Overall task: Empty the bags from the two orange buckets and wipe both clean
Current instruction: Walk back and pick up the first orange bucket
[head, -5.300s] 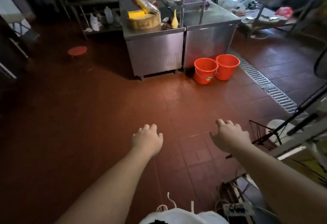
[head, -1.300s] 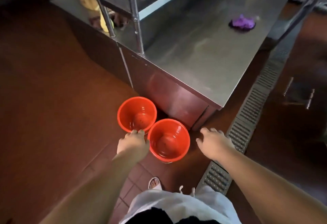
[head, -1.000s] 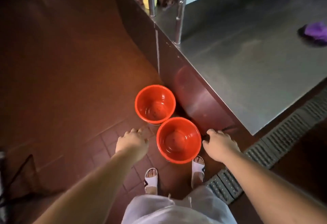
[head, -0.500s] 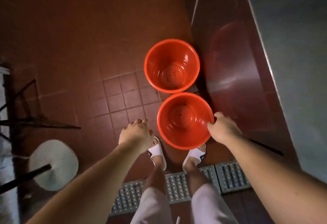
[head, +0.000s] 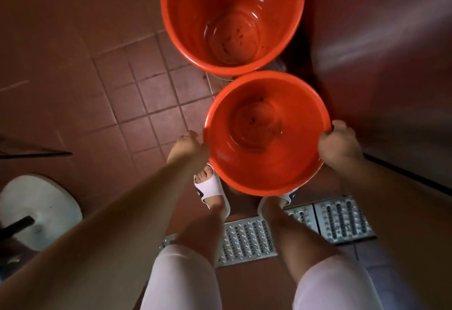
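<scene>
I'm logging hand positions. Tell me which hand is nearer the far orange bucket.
Left, marginally. The left hand grips the near bucket at its left rim, below the far bucket; the right hand grips the right rim, slightly farther off.

Two orange buckets [head: 266, 133], red-brown tiled floor [head: 97, 77], white sandals [head: 210, 187], perforated grey grate [head: 247, 241].

Both arms are stretched forward and down. The left hand [head: 189, 148] is curled against the left side of the near bucket's [head: 264, 165] rim; the right hand [head: 338, 144] is clamped over its right side. 2 bare legs are seen below, feet in sandals.
</scene>
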Tool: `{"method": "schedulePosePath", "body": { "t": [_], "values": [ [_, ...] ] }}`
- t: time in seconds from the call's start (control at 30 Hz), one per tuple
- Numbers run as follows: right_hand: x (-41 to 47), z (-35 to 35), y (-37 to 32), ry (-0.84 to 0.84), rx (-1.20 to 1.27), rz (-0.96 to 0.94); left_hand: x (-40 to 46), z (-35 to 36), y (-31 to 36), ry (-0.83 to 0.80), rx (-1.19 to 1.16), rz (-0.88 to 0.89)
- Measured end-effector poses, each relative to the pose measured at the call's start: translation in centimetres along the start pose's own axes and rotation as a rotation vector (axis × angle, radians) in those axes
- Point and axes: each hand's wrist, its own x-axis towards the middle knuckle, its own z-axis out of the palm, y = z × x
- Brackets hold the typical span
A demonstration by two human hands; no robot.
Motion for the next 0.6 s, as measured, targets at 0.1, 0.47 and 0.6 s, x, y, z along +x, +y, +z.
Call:
{"method": "schedulePosePath", "body": {
  "t": [0.1, 0.47, 0.6],
  "values": [
    [2.1, 1.8, 1.2, 0.024, 0.074, 0.013, 2.6, 2.3, -0.1, 0.042, -0.067, -0.026],
    [3.4, 2.7, 4.4, 0.005, 0.252, -0.022, 3.8, 5.0, -0.5, 0.089, -0.229, -0.097],
    [0.8, 0.4, 4.5, 0.017, 0.255, 0.001, 0.3, 2.7, -0.6, 0.094, -0.213, -0.086]
  ]
}}
